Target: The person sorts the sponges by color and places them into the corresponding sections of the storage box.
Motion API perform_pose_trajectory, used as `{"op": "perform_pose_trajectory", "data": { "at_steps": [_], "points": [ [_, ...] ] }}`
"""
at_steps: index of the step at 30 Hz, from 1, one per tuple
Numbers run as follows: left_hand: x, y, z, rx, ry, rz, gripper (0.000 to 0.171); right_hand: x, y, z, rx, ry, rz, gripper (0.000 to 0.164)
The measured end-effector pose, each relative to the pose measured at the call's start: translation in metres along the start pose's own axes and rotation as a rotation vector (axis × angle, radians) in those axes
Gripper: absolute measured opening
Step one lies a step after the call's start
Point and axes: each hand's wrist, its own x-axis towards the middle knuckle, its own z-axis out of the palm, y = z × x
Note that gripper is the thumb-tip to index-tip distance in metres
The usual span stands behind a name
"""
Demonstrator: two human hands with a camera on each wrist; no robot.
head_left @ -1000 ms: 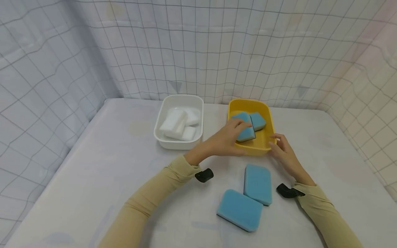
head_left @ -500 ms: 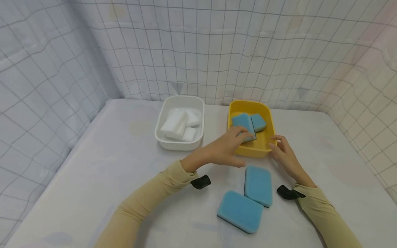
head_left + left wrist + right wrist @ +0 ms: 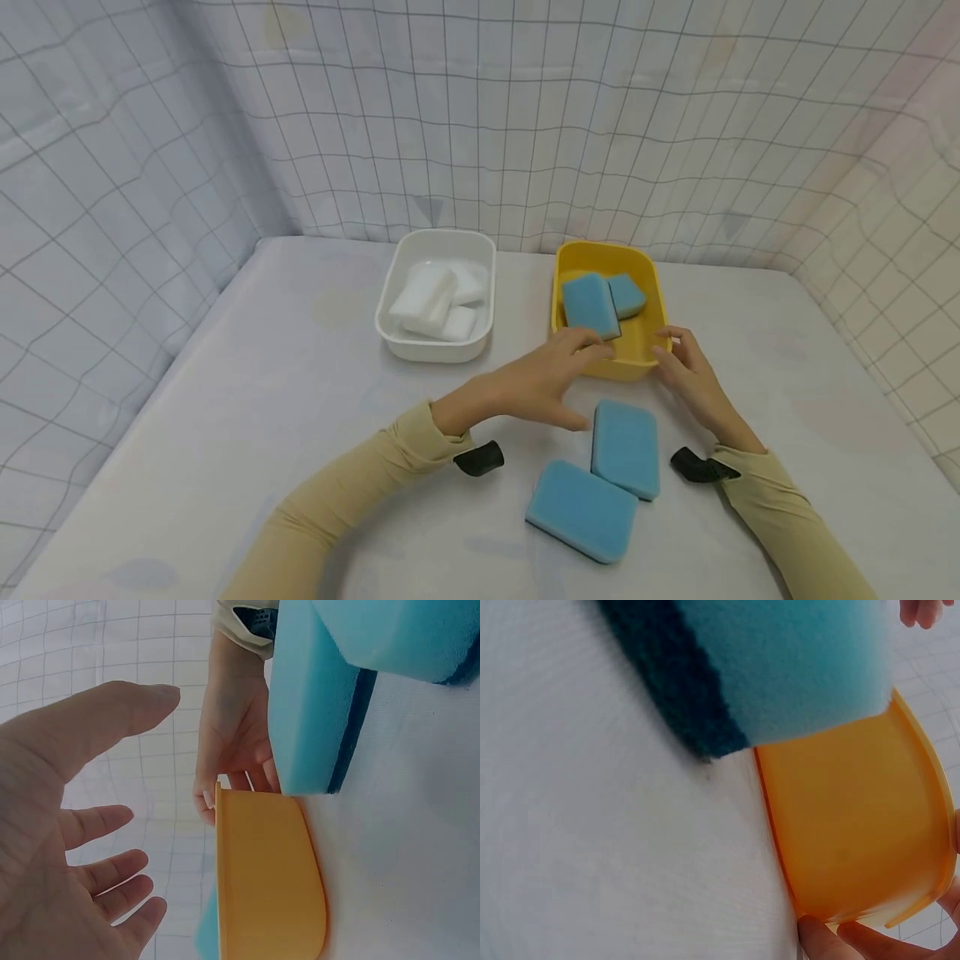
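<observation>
My left hand (image 3: 534, 385) hovers in front of the yellow tub (image 3: 624, 369), palm facing the tub. Its fingers are spread and hold nothing, as the left wrist view (image 3: 45, 825) also bears out. Thumb and fingers of my right hand (image 3: 696, 387) grip the tub's near right corner at the rim. Inside the tub, one blue sponge (image 3: 588, 300) leans at a tilt beside a partly hidden blue sponge (image 3: 626, 295). Two more lie flat on the table, dark side down: an upright-set sponge (image 3: 625, 450) and a slanted sponge (image 3: 582, 510), their corners nearly touching.
A white tub (image 3: 431, 352) stands left of the yellow one and holds several white sponge-like blocks (image 3: 423, 300). The table (image 3: 315, 350) has a pale cloth cover. Checked fabric (image 3: 480, 125) hangs behind and along both sides.
My left hand has drawn back from the leaning sponge in the yellow tub, toward me and the table sponges. The right hand stays at the tub's corner.
</observation>
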Motion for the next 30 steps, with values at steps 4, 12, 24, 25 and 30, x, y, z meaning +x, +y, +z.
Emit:
{"op": "perform_pose_trajectory", "data": {
  "at_steps": [4,12,24,25,30],
  "points": [
    [-0.002,0.003,0.002,0.005,-0.037,0.011,0.080,0.000,0.000,-0.001,-0.003,0.003,0.004,0.036],
    [-0.011,0.008,0.007,-0.041,-0.167,-0.011,0.085,0.001,-0.002,-0.002,-0.003,0.000,0.012,0.041],
    [-0.027,0.013,0.011,-0.101,-0.277,0.031,0.079,0.002,-0.002,-0.001,-0.007,0.001,0.013,0.040],
    [-0.028,0.013,0.011,-0.106,-0.285,0.033,0.079,0.002,-0.002,-0.001,-0.003,0.000,0.013,0.040],
    [-0.033,0.016,0.014,-0.125,-0.349,0.013,0.080,0.001,-0.002,0.000,0.000,-0.003,0.017,0.042]
  ]
}}
